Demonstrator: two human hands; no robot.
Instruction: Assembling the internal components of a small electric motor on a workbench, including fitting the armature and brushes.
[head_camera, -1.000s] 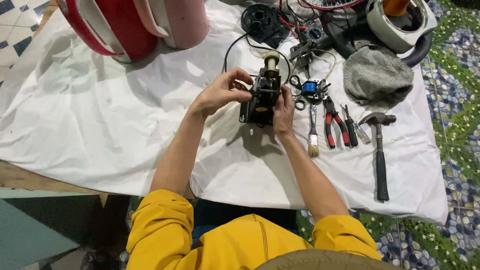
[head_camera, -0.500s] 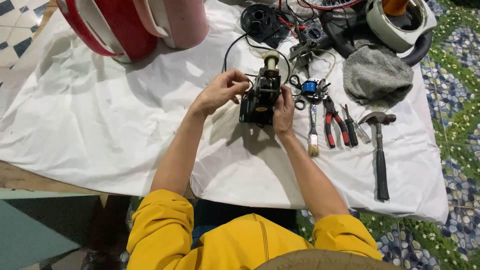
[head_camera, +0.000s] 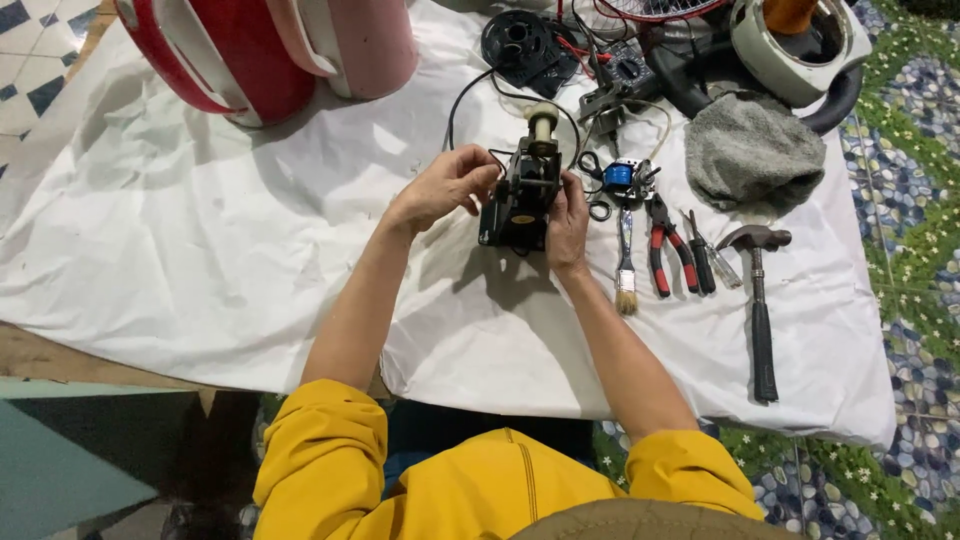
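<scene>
1. We saw a small black motor unit (head_camera: 520, 195) standing on the white sheet (head_camera: 200, 240) near the middle of the table, its cream-coloured shaft end (head_camera: 543, 121) pointing toward 12 o'clock.
2. The left hand (head_camera: 442, 188) was at the motor's 9 o'clock side, fingers curled with the tips pinched against its upper left edge, where thin black wires came out; we could not tell whether it pinched a wire or the housing.
3. The right hand (head_camera: 567, 222) lay against the motor's 3 o'clock side, fingers closed along the housing and bracing it.
4. Just at 3 o'clock of the right hand lay a paintbrush (head_camera: 625, 262), then red-handled pliers (head_camera: 662, 247), a dark screwdriver (head_camera: 699, 256) and a hammer (head_camera: 758, 300), side by side with handles toward 6 o'clock.
5. A small blue part (head_camera: 620, 175) sat at 12 o'clock of the brush, near the motor.
6. A grey cloth (head_camera: 752, 150) lay at 2 o'clock of the motor, well apart from the hands.
7. A red and pink container (head_camera: 280, 45) stood at 10 o'clock, at the sheet's far edge.
8. A black cable (head_camera: 470, 85) looped from the motor toward 11 o'clock.
9. Both arms came out of yellow sleeves (head_camera: 330, 460) at 6 o'clock.
</scene>
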